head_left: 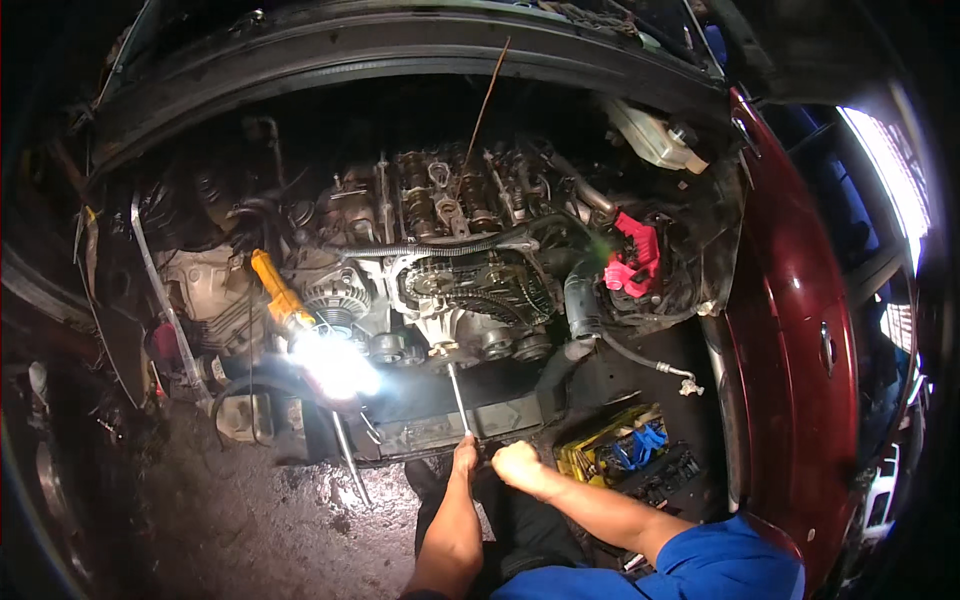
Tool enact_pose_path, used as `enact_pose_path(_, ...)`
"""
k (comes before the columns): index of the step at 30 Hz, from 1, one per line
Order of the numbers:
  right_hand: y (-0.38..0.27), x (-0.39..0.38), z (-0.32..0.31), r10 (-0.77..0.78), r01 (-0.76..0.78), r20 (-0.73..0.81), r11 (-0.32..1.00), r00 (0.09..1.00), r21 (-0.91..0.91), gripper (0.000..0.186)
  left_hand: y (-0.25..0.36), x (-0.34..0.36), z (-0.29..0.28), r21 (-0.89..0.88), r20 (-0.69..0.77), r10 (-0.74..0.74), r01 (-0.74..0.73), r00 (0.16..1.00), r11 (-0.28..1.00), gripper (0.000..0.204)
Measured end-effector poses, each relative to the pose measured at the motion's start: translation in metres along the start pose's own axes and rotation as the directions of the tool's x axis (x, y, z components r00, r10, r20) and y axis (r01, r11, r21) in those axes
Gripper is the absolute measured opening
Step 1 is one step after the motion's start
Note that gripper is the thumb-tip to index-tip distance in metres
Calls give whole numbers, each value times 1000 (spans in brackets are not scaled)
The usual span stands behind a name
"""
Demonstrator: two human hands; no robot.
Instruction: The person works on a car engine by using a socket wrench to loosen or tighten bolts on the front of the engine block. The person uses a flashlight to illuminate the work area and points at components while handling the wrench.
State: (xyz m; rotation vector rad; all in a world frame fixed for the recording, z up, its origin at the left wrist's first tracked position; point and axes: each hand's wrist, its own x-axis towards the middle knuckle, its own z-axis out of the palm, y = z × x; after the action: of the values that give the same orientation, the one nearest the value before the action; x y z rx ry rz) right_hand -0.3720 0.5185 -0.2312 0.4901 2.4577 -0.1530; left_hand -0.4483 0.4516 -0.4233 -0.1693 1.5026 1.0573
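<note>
My left hand [466, 456] is closed around the near end of a long silver metal bar [458, 397]. The bar's far end meets the lower middle of the opened engine [450, 285], below the exposed timing chain [490, 297]; its fitting there is too small to make out. Just right of the bar, my right hand [517, 464] is closed in a fist, with its fingers turned away; whether anything is inside cannot be seen. Left of the bar, a lit work lamp with a yellow handle [278, 285] throws a strong glare over the engine front.
A yellow tool tray [588, 465] holding blue items stands low on the right. Another metal rod [350, 458] slants below the lamp. A loose hose [635, 355] hangs near the red connector cover [635, 255]. Along the right runs a dark red car body [790, 350].
</note>
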Motion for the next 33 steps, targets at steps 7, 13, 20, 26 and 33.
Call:
enact_pose_path(7,2,-10,17,50,-51,-23,998,998,-46,18,17,-17,1,-163,54,-17,25,998,986,39)
enact_pose_path(13,-1,-6,19,142,-141,9,987,990,-73,24,8,-2,-4,-93,181,-82,100,980,991,59)
enact_pose_path(20,-5,6,16,246,-247,162,969,955,-17,28,-2,11,-4,-95,107,-68,78,992,992,59)
enact_pose_path(26,-7,11,11,167,-169,203,986,965,-4,29,-8,23,-18,-97,95,20,-11,995,995,53)
enact_pose_path(33,11,-3,30,242,-261,238,964,941,48,31,16,-30,13,-27,110,-43,47,993,999,52)
